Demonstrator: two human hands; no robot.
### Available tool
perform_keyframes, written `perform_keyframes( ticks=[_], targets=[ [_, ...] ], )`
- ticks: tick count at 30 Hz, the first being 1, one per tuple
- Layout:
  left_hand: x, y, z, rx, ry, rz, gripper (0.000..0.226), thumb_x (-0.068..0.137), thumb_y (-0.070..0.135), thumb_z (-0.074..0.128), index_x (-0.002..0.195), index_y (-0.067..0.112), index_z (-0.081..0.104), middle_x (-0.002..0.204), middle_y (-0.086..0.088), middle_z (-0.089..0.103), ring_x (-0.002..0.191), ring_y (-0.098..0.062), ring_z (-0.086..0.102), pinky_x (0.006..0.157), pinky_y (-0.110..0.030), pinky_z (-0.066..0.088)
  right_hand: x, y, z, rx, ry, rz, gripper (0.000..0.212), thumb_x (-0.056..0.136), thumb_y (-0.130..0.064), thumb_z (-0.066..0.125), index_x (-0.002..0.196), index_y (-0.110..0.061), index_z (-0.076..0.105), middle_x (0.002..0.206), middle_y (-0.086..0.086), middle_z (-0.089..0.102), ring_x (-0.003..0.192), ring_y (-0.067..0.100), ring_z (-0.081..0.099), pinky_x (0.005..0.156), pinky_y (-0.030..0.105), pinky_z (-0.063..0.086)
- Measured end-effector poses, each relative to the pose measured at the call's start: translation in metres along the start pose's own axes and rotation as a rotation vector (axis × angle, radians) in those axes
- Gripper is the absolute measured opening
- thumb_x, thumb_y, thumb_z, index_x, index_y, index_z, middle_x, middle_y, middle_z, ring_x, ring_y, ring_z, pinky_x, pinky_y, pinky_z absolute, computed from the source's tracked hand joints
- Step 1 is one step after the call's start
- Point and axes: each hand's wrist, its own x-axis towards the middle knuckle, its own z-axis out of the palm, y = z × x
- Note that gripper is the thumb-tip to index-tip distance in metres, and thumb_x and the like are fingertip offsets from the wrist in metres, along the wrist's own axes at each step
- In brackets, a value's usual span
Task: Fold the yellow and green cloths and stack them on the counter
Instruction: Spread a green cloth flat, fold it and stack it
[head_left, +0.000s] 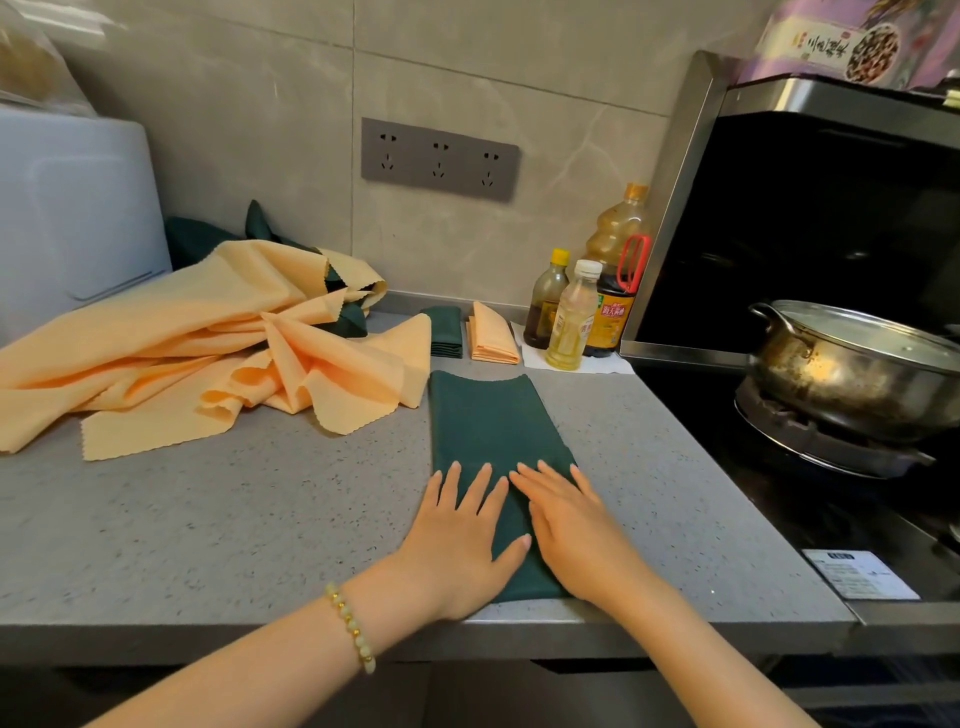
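dark green cloth (493, 436), folded into a long narrow strip, lies flat on the grey speckled counter (234, 519), running from the front edge back toward the wall. both hands rest palm down on its near end, side by side. the left hand (457, 540) is spread wide with fingers apart, its outer fingers just over the strip's left edge; a beaded bracelet (350, 626) sits on that wrist. the right hand (571, 530) lies flat with fingers open and nearly together, pressing the strip's right half. neither hand grips anything.

to the left, a loose heap of yellow cloths (208, 348) sprawls over the counter, with bits of unfolded green cloths (348, 319) showing among and behind it. near the wall lie two small folded stacks just beside each other: a green stack (444, 330) and a yellow stack (491, 335).

right of those stand three bottles (582, 312) on a white sheet. further right is a black stove (779, 493) with a lidded steel pot (857, 364). the tiled wall carries a grey socket strip (440, 158), and a pale blue appliance (72, 208) stands at far left.
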Motion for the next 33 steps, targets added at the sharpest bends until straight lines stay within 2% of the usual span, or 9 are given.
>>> perform_keyframes(
  ticks=[5,13,19,22,24,26,28,31,33],
  targets=[
    [0.001,-0.006,0.000,-0.041,0.000,-0.023,0.079,0.091,0.070,0.016,0.152,0.027,-0.009,0.159,-0.002,-0.017,0.144,-0.030,-0.022,0.118,-0.042,-0.013,-0.005,0.020,0.006,0.047,-0.078,0.087,0.050,0.104,-0.036,0.016,0.151,-0.026,0.004,0.158,-0.013,0.000,0.144,0.000,-0.004,0.113,0.025,-0.012],
    [-0.004,-0.026,-0.010,-0.068,-0.047,-0.057,0.114,0.068,0.089,0.020,0.152,0.019,-0.011,0.158,-0.005,-0.019,0.145,-0.023,-0.020,0.117,-0.037,-0.014,-0.007,0.045,0.001,0.025,-0.126,0.094,0.051,0.103,-0.037,0.011,0.151,-0.025,-0.003,0.157,-0.013,-0.007,0.142,0.000,-0.012,0.113,0.023,-0.015],
    [0.007,-0.039,-0.018,-0.044,-0.071,0.038,0.107,0.076,0.084,0.027,0.152,0.018,-0.009,0.159,-0.002,-0.015,0.145,-0.017,-0.021,0.117,-0.037,-0.016,-0.008,0.051,-0.004,0.077,-0.049,-0.015,0.044,0.104,-0.026,0.023,0.147,-0.035,0.024,0.154,-0.018,0.007,0.144,0.003,-0.005,0.116,0.025,-0.011],
    [0.006,-0.049,-0.025,-0.026,-0.012,0.131,0.091,0.083,0.077,0.029,0.154,0.027,0.004,0.161,0.004,-0.001,0.146,-0.015,-0.005,0.116,-0.033,-0.007,-0.010,0.050,-0.011,0.076,0.017,-0.127,0.043,0.102,-0.016,0.033,0.135,-0.041,0.044,0.149,-0.019,0.026,0.139,0.004,0.017,0.118,0.027,0.009],
    [0.004,-0.055,-0.029,0.035,0.078,0.244,0.076,0.086,0.073,0.028,0.151,0.034,0.020,0.157,0.007,0.018,0.141,-0.014,0.014,0.115,-0.029,0.004,-0.013,0.051,-0.013,0.047,0.003,-0.134,0.043,0.102,-0.015,0.035,0.133,-0.042,0.047,0.143,-0.018,0.038,0.133,0.007,0.029,0.111,0.020,0.015],
    [0.001,-0.058,-0.033,0.079,0.120,0.331,0.068,0.088,0.069,0.028,0.147,0.035,0.031,0.148,0.011,0.035,0.131,-0.010,0.030,0.111,-0.025,0.016,-0.016,0.052,-0.016,0.012,-0.007,-0.128,0.039,0.102,-0.024,0.034,0.134,-0.042,0.044,0.140,-0.019,0.040,0.130,0.005,0.032,0.110,0.018,0.016],
    [-0.002,-0.059,-0.037,0.063,0.105,0.339,0.068,0.088,0.068,0.031,0.145,0.032,0.035,0.145,0.012,0.040,0.127,-0.008,0.037,0.108,-0.024,0.025,-0.018,0.052,-0.020,-0.008,-0.026,-0.127,0.039,0.099,-0.044,0.033,0.137,-0.044,0.039,0.142,-0.021,0.039,0.131,0.001,0.030,0.114,0.023,0.019],
    [-0.008,-0.057,-0.040,0.049,0.060,0.307,0.084,0.080,0.079,0.036,0.148,0.030,0.031,0.151,0.013,0.033,0.132,-0.009,0.033,0.110,-0.025,0.024,-0.026,0.049,-0.028,-0.020,-0.119,-0.151,0.066,0.082,-0.077,0.027,0.142,-0.048,0.025,0.148,-0.024,0.026,0.136,-0.003,0.022,0.117,0.025,0.008],
    [-0.010,-0.055,-0.039,0.071,-0.002,0.304,0.095,0.074,0.084,0.038,0.151,0.029,0.024,0.156,0.012,0.023,0.135,-0.013,0.027,0.111,-0.027,0.024,-0.032,0.047,-0.032,-0.066,-0.189,-0.190,0.078,0.076,-0.084,0.030,0.144,-0.051,0.012,0.149,-0.028,0.014,0.138,-0.007,0.010,0.117,0.025,-0.004]
  ],
)
